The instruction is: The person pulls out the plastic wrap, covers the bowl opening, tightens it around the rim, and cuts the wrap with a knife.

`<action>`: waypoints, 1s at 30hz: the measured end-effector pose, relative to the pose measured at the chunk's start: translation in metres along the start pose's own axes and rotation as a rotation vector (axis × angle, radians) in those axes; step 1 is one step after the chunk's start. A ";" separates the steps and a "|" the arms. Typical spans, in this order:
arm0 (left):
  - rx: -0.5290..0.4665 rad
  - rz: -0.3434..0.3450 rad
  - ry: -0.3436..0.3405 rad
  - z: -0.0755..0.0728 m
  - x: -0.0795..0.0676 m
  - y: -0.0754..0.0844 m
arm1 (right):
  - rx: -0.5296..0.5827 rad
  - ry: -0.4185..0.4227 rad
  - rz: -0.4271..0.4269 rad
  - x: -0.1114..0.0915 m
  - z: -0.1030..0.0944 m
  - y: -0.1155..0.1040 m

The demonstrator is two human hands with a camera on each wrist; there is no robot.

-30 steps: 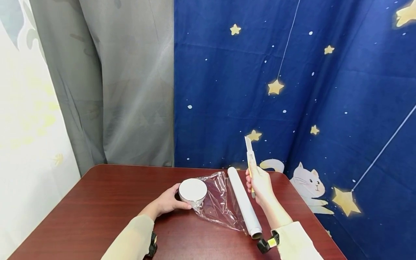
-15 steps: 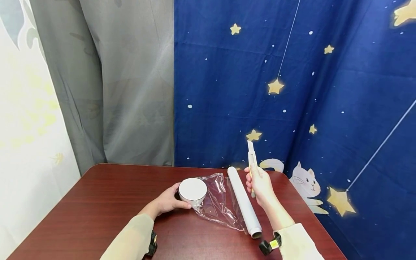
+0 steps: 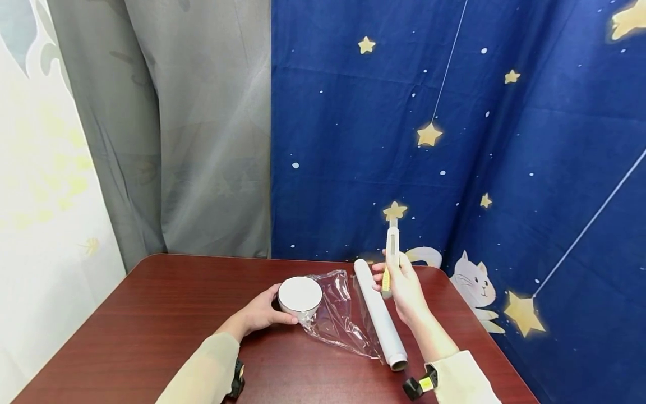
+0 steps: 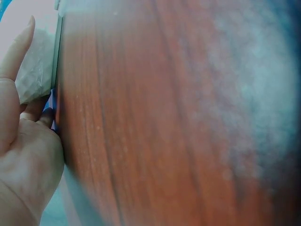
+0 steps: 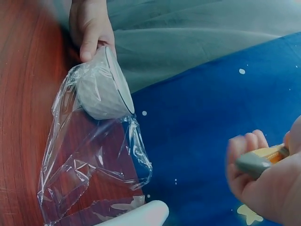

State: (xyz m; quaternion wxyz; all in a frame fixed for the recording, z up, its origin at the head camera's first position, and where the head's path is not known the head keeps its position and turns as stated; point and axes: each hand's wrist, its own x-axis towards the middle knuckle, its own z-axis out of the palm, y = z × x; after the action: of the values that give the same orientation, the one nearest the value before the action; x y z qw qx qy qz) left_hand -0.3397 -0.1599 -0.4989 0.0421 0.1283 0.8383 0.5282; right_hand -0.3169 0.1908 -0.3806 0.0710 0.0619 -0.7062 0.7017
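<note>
My left hand (image 3: 259,312) holds a white bowl (image 3: 300,294) with a dark thin rim, thumb along its near side and fingers round the left. Its side looks faceted in the right wrist view, where clear cling film (image 5: 94,160) clings to it and spreads out. That film runs right across the table toward a white cling film roll (image 3: 379,314). Beyond the roll, my right hand (image 3: 406,289) grips a white and yellow utility knife (image 3: 392,242), raised with the blade upward. The right wrist view shows the knife's grey end (image 5: 253,165) beside the curled fingers.
Everything stands on a dark red wooden table (image 3: 166,314). A grey curtain (image 3: 217,140) and a blue starry curtain (image 3: 353,112) hang behind it, with a pale curtain (image 3: 45,224) at the left.
My right hand has turned the knife in its fingers, so it stands more upright and its blade is slightly lower. The left hand, bowl and roll have stayed in place.
</note>
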 end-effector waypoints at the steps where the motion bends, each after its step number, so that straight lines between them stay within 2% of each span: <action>1: 0.001 0.000 0.000 0.000 0.000 0.000 | -0.004 -0.006 0.002 0.000 0.000 0.000; 5: 0.001 0.000 0.001 0.001 0.000 0.000 | -0.031 0.002 0.029 -0.001 -0.001 0.001; 10: 0.002 0.003 0.002 0.001 0.000 -0.001 | -0.044 0.074 0.056 -0.001 -0.002 0.002; 14: 0.001 0.003 0.000 0.000 0.000 0.000 | -0.060 0.098 0.045 -0.001 -0.003 0.002; 21: -0.003 0.000 -0.004 -0.001 0.000 0.001 | -0.090 0.066 -0.012 -0.002 -0.005 0.002; 30: -0.011 -0.007 -0.005 0.000 0.000 0.000 | -0.108 0.012 -0.012 -0.002 -0.009 0.005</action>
State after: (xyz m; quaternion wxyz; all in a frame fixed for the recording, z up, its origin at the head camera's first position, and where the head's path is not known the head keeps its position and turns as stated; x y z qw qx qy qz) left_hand -0.3395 -0.1604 -0.4987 0.0466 0.1265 0.8359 0.5321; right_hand -0.3153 0.1996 -0.3859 0.0825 0.0579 -0.7422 0.6625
